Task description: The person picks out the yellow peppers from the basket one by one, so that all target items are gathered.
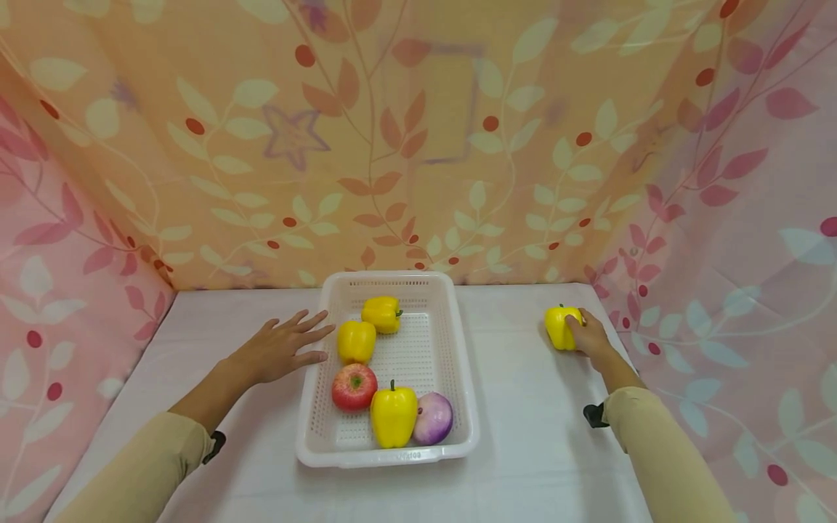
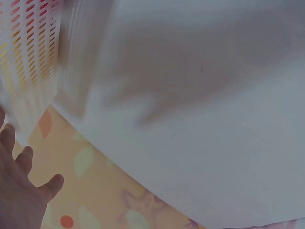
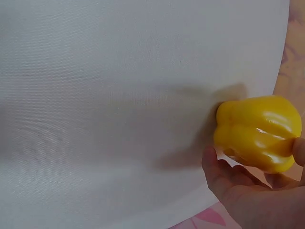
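At the right of the table, my right hand [image 1: 593, 340] holds a yellow bell pepper [image 1: 558, 327], thumb on one side and fingers on the other. In the right wrist view this pepper [image 3: 255, 129] is close to the table surface; whether it touches cannot be told. My left hand [image 1: 280, 351] hovers with spread fingers by the left rim of a white plastic basket [image 1: 466, 392], holding nothing. Inside the basket are yellow bell peppers [image 1: 356, 342], a red apple [image 1: 354, 388] and a purple onion [image 1: 434, 419]. The left wrist view shows the left hand [image 2: 21, 191] near the basket's slotted wall [image 2: 35, 57].
A white cloth [image 1: 516, 436] covers the table. Behind it hangs an orange leaf-patterned curtain [image 1: 451, 211], with pink patterned curtains [image 1: 752, 276] along both sides. The basket stands mid-table, between the two arms.
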A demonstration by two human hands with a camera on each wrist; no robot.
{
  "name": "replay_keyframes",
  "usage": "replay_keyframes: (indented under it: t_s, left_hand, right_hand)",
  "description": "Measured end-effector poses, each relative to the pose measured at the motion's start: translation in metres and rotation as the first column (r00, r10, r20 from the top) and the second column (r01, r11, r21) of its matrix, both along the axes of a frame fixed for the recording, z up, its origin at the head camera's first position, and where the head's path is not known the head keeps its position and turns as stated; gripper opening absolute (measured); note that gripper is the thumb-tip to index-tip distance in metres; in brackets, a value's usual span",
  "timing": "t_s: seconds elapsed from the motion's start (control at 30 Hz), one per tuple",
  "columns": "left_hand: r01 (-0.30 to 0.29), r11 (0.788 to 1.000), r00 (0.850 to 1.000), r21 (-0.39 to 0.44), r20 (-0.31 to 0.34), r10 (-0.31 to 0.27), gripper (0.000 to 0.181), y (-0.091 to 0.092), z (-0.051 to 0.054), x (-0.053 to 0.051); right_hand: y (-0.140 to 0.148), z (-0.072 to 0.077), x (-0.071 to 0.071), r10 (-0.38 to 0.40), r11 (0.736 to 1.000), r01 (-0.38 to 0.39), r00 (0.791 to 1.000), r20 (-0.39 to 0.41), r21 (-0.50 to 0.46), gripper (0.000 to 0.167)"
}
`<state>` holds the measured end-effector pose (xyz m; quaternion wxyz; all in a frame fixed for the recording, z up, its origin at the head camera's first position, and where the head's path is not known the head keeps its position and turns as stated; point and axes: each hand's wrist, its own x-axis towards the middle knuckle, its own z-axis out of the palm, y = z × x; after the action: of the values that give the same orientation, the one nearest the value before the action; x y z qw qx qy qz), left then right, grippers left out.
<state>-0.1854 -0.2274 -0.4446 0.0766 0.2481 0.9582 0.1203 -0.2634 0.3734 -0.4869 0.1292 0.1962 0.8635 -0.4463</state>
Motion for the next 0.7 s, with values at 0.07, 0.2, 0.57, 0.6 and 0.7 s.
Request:
replay_keyframes:
  t_s: [0.07,0.2,0.57,0.6,0.7]
  left_hand:
    - [-0.006,1.000,1.000,-0.003,0.005,0.006,0.067,0.000,-0.001,0.000]
    - [-0.002,1.000,1.000,0.002,-0.010,0.002,0.066,0.001,-0.002,-0.001]
    - [0.001,1.000,1.000,0.000,-0.009,-0.001,0.064,0.001,0.000,0.000]
    - [-0.001,1.000,1.000,0.000,-0.006,0.001,0.064,0.001,0.001,0.001]
    - [-0.001,1.000,1.000,-0.005,-0.001,0.001,0.064,0.003,0.005,0.003]
  right_hand:
    - [0.001,0.001,0.001,-0.011,1.000,0.011,1.000,-0.002,0.003,0.073]
    - [0.002,0.002,0.002,-0.031,1.000,0.031,0.999,-0.030,0.004,0.073]
    - [0.005,0.020,0.008,0.047,0.999,-0.047,0.999,-0.007,-0.002,0.074]
    - [0.006,0.023,0.008,0.056,0.998,-0.056,0.998,-0.007,0.006,0.074]
    - [0.006,0.033,0.008,0.089,0.996,-0.089,0.996,-0.006,0.025,0.075]
